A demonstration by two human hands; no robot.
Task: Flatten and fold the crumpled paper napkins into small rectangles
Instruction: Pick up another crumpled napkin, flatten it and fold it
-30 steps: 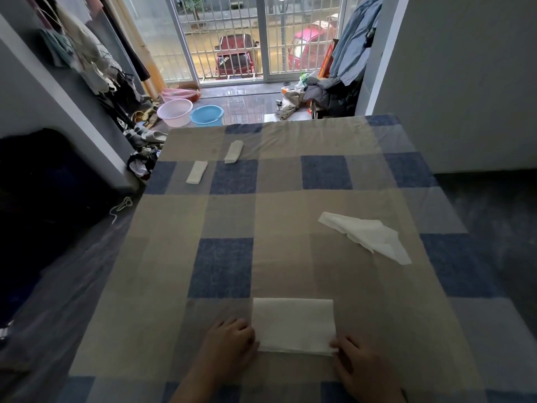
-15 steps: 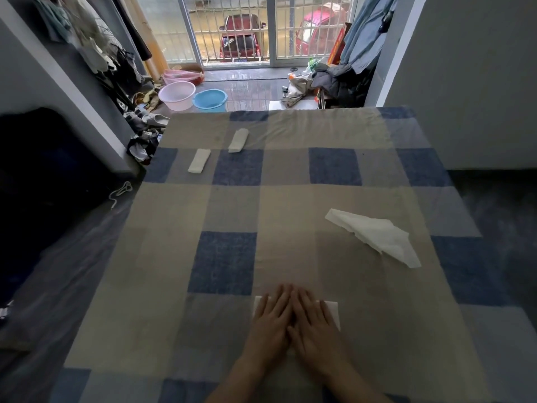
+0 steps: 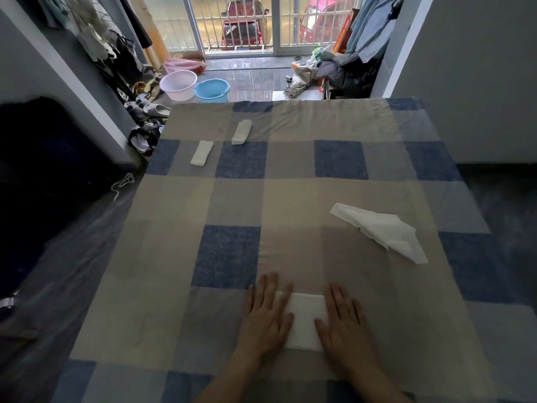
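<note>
- Near edge of the surface (image 3: 162, 286): a half-folded napkin (image 3: 305, 321) lies flat between both hands. The left hand (image 3: 267, 318) and right hand (image 3: 345, 324) press its two ends, fingers straight and together, gripping nothing.
- Judgement: the crease is being smoothed. Press outward from the middle with even weight, edges aligned, before the next fold; uneven pressure may skew the rectangle.
- Right side, mid-surface: one crumpled napkin (image 3: 380, 231), well apart from the hands, untouched.
- Far left corner: two finished folded napkins, one (image 3: 202, 152) nearer, one (image 3: 241, 131) just beyond.
- Count: four napkins; two hands.
- Beyond the far edge: one pink basin (image 3: 177, 84), one blue basin (image 3: 211, 89).
</note>
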